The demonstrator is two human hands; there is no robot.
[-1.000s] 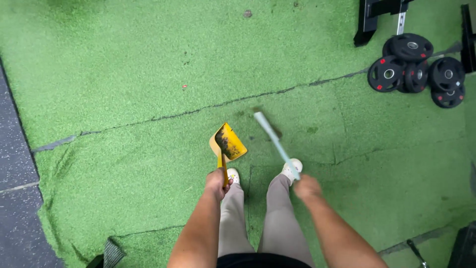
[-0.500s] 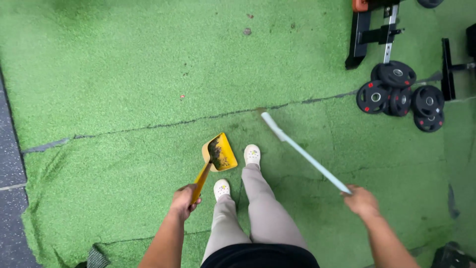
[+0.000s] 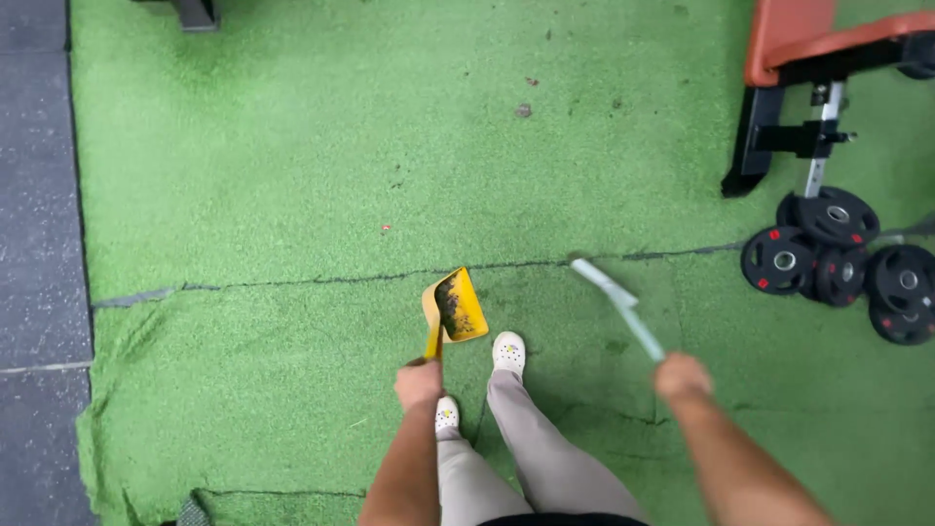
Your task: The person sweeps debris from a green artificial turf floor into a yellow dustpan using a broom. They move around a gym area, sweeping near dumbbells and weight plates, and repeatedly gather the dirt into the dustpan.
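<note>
- I am gripping the yellow dustpan [image 3: 454, 310] by its handle with my left hand [image 3: 419, 383], fist closed around it, the pan held just left of my white shoe [image 3: 508, 353] and tipped so the dark dirt inside is showing
- My right hand [image 3: 682, 376] is closing around the near end of the pale broom stick [image 3: 619, 307], which is pointing far and left towards the seam in the turf [image 3: 292, 195]
- Both are looking light and stiff, thin plastic, so I am judging the handle ends the right places to hold; the pan needs keeping level or the dirt may spill
- The green turf is looking rough and worn, with specks lying far of me; grey flooring [image 3: 34, 195] is running along the left, and weight plates [image 3: 828, 248] and a bench frame [image 3: 779, 136] are standing at the right
</note>
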